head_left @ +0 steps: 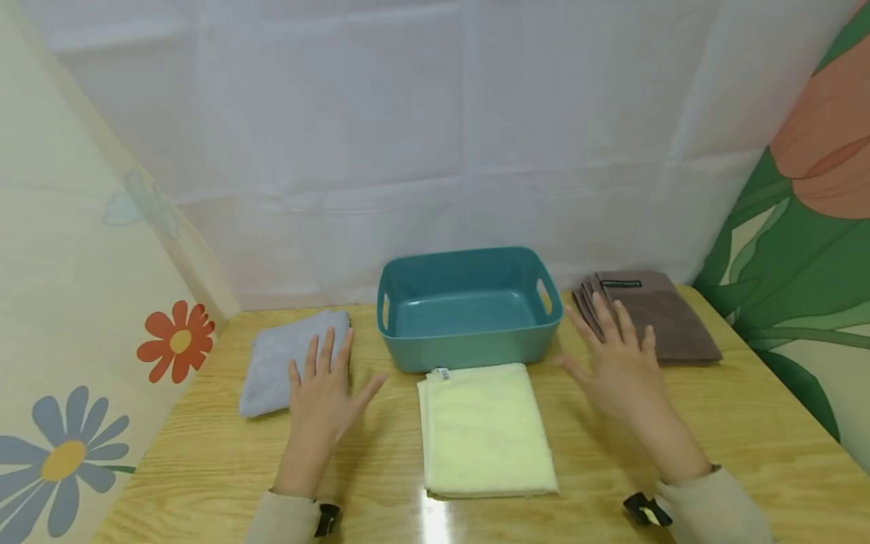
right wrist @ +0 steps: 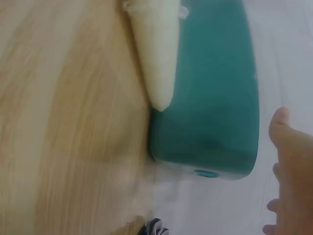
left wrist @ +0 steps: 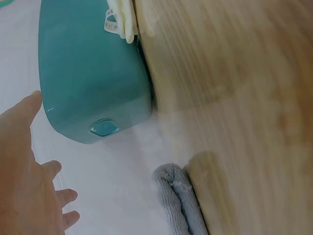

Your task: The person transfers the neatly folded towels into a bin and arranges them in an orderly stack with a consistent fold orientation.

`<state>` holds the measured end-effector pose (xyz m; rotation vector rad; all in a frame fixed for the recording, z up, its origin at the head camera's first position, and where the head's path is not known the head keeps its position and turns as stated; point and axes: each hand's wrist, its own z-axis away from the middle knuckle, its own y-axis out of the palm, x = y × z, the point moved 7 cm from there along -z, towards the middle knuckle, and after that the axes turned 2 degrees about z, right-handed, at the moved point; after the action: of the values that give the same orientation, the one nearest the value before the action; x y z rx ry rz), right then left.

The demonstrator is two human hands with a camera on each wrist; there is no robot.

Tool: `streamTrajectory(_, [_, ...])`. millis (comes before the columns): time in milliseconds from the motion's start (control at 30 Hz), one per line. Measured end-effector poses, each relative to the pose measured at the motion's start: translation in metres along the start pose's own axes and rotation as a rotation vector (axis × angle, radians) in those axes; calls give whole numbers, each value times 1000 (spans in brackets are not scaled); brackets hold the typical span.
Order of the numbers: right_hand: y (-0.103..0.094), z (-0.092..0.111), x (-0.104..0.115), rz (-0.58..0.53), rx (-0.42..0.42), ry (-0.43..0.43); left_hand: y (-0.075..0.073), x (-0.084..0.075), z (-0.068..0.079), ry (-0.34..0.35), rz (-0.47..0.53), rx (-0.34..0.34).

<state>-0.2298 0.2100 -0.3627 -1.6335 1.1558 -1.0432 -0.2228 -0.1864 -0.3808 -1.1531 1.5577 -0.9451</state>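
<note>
My left hand (head_left: 324,400), fingers spread, hovers at the near right edge of a folded grey towel (head_left: 272,363) and holds nothing. On the other side, my right hand (head_left: 621,370) is spread out too, left of and in front of a folded brown towel (head_left: 669,321) with a dark label strip. Between the hands lies a folded pale yellow towel (head_left: 485,434) with a small white tag. Just behind it stands a teal plastic basket (head_left: 469,351) with handle holes at both ends; its visible inside holds nothing. In the left wrist view the basket (left wrist: 93,73) fills the upper left.
A wooden table (head_left: 381,468) carries everything. White cloth (head_left: 340,151) hangs right behind the basket. Printed panels with flowers stand at the left (head_left: 75,302) and right, close to the table's sides.
</note>
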Motion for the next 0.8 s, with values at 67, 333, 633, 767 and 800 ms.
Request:
streamTrajectory(67, [-1,-1,6,-2,-13,-30,0,3,2,-1,14,19])
streamTrajectory(333, [-4,-4,33,-129,-60,-124,-7,20,9,4,48,46])
streamTrajectory(633, [-9,-13,66,-74,-91,-235,-17,33,20,23,28,35])
streamTrajectory(767, [-9,-16,84,-35,-92,-299,-22,43,26,35,29,-7])
streamTrajectory(800, [-9,-18,90,-28,-84,-313,-24,46,27,40,29,-20])
